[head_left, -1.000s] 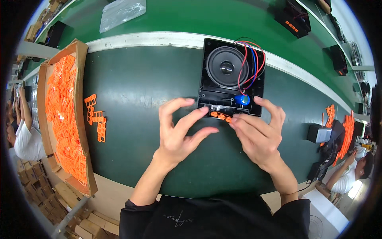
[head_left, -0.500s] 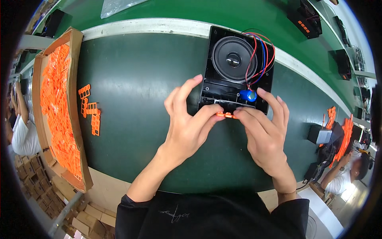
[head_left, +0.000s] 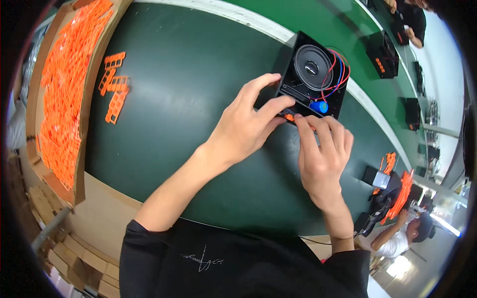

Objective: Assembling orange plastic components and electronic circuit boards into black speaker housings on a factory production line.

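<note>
A black speaker box [head_left: 288,89], its open side up, shows a round speaker cone [head_left: 312,68], a blue cylindrical part [head_left: 318,107] and red, blue and black wires [head_left: 343,74]. At its near wall is a small orange plastic frame [head_left: 289,117], mostly covered by fingers. My left hand [head_left: 246,121] has its index finger stretched to the box's left side, while its thumb and another finger close around the near wall by the frame. My right hand [head_left: 323,149] presses bent fingertips on the frame from the near side. Whether the frame sits inside the wall is hidden.
Left stands a long cardboard box [head_left: 82,134] heaped with orange frames; several loose orange frames [head_left: 117,102] lie beside it on the dark green table [head_left: 189,64]. Orange strips [head_left: 400,196] and a black-and-silver device [head_left: 377,177] are at right. Other people sit farther off, beyond a green conveyor.
The view has turned and shifted. The orange frame now lies against the box's near wall, with my left thumb over the rim; the box appears more tilted.
</note>
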The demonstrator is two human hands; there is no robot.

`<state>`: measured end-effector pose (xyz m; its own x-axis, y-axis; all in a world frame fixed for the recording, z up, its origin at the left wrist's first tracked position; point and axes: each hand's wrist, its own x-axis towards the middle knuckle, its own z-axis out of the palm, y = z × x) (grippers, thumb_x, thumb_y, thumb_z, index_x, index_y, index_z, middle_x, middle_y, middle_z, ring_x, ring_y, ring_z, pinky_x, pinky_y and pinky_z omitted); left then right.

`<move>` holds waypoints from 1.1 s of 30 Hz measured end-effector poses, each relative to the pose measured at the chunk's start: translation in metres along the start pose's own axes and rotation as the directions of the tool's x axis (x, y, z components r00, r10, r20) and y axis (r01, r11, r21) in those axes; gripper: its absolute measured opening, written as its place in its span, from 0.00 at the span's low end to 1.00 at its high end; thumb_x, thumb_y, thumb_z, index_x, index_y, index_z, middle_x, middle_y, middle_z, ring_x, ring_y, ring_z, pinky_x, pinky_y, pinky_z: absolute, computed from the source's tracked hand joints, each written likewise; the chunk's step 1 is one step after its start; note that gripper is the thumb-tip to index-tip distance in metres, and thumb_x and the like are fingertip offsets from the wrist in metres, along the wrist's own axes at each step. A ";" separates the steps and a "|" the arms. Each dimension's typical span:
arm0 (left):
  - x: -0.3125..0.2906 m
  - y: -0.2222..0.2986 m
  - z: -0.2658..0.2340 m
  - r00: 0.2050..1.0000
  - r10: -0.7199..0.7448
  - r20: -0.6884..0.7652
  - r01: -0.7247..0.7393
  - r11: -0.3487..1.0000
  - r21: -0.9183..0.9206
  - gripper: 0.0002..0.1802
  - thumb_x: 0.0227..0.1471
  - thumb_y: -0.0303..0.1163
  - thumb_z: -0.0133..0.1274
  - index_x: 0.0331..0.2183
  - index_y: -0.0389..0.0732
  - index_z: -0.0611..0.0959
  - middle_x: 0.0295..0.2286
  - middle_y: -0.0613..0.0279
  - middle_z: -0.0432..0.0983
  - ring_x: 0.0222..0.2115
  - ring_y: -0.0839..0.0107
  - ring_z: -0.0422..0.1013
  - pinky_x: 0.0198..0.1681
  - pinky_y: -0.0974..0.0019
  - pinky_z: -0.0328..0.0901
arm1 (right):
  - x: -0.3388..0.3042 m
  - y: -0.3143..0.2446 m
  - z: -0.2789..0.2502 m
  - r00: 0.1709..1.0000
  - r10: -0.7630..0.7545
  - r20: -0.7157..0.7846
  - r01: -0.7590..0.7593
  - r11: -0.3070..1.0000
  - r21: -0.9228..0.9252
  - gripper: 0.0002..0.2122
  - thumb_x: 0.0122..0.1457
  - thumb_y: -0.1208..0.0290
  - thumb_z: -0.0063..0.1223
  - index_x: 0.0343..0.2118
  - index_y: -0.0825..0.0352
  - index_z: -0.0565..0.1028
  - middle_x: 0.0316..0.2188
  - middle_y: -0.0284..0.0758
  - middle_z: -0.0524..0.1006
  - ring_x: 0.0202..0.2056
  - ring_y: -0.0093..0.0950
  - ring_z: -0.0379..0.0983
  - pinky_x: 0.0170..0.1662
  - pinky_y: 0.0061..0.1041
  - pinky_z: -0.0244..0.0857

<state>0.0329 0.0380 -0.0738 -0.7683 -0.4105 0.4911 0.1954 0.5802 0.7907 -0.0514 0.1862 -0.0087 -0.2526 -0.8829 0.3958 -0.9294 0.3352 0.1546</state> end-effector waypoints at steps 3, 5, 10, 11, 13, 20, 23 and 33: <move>0.003 -0.002 -0.011 1.000 -0.008 -0.010 0.007 0.991 -0.132 0.41 0.36 0.20 0.67 0.54 0.38 0.68 0.50 0.47 0.66 0.50 0.50 0.67 0.54 0.59 0.64 | 0.008 -0.004 -0.005 0.999 0.014 0.039 -0.016 0.999 0.036 0.13 0.47 0.76 0.54 0.39 0.66 0.78 0.33 0.31 0.75 0.36 0.27 0.72 0.35 0.26 0.60; 0.000 -0.006 -0.018 0.999 -0.028 0.028 0.031 0.993 -0.115 0.44 0.39 0.29 0.68 0.56 0.36 0.63 0.49 0.46 0.68 0.50 0.52 0.67 0.54 0.59 0.63 | 0.011 -0.005 -0.010 0.995 0.029 0.092 -0.035 0.997 0.069 0.15 0.47 0.80 0.52 0.41 0.66 0.77 0.33 0.33 0.75 0.33 0.28 0.73 0.33 0.26 0.62; 0.001 -0.006 -0.021 0.989 -0.124 0.079 0.139 0.966 -0.219 0.42 0.47 0.40 0.63 0.57 0.33 0.61 0.47 0.44 0.68 0.50 0.53 0.67 0.54 0.57 0.62 | 0.022 0.003 -0.016 0.984 0.010 0.179 -0.022 0.997 0.067 0.14 0.48 0.81 0.52 0.39 0.63 0.78 0.30 0.31 0.75 0.30 0.28 0.72 0.32 0.28 0.62; 0.001 -0.006 -0.021 0.983 -0.147 0.108 0.168 0.960 -0.226 0.42 0.46 0.37 0.63 0.57 0.33 0.61 0.47 0.44 0.67 0.49 0.51 0.67 0.54 0.57 0.62 | 0.023 0.003 -0.016 0.981 0.000 0.193 -0.019 0.995 0.097 0.13 0.48 0.81 0.52 0.38 0.63 0.78 0.29 0.31 0.75 0.30 0.28 0.72 0.32 0.28 0.63; -0.001 -0.008 -0.020 0.978 -0.119 0.174 0.127 0.991 -0.039 0.42 0.42 0.32 0.63 0.57 0.33 0.61 0.48 0.44 0.66 0.49 0.48 0.66 0.53 0.55 0.63 | 0.028 -0.001 -0.022 0.971 0.020 0.238 -0.044 0.995 0.094 0.09 0.52 0.80 0.51 0.36 0.64 0.77 0.29 0.33 0.75 0.29 0.32 0.73 0.31 0.30 0.64; -0.007 -0.012 -0.011 0.977 -0.136 0.164 0.121 0.988 0.094 0.41 0.41 0.23 0.62 0.56 0.35 0.63 0.48 0.47 0.65 0.48 0.48 0.66 0.50 0.54 0.64 | 0.036 -0.006 -0.028 0.912 0.011 0.411 -0.097 0.977 0.190 0.08 0.56 0.75 0.52 0.38 0.65 0.75 0.28 0.38 0.77 0.29 0.41 0.75 0.33 0.37 0.69; -0.006 -0.012 -0.011 0.982 -0.117 0.149 0.109 0.992 0.066 0.39 0.42 0.22 0.61 0.56 0.35 0.63 0.47 0.47 0.65 0.46 0.47 0.67 0.49 0.53 0.65 | 0.039 -0.006 -0.025 0.919 0.011 0.393 -0.081 0.983 0.162 0.08 0.56 0.75 0.52 0.39 0.65 0.75 0.30 0.39 0.78 0.31 0.42 0.76 0.34 0.38 0.69; -0.009 -0.017 -0.005 0.993 -0.076 0.089 0.068 0.994 0.086 0.35 0.43 0.22 0.59 0.54 0.35 0.65 0.44 0.48 0.66 0.43 0.48 0.68 0.46 0.52 0.66 | 0.044 -0.007 -0.021 0.852 0.119 0.510 -0.214 0.968 0.133 0.09 0.57 0.75 0.50 0.39 0.64 0.78 0.31 0.43 0.79 0.33 0.44 0.76 0.37 0.40 0.69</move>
<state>0.0399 0.0284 -0.0902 -0.8319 -0.3894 0.3953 0.0893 0.6091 0.7881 -0.0506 0.1522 0.0268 -0.4627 -0.8801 -0.1064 -0.8810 0.4699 -0.0555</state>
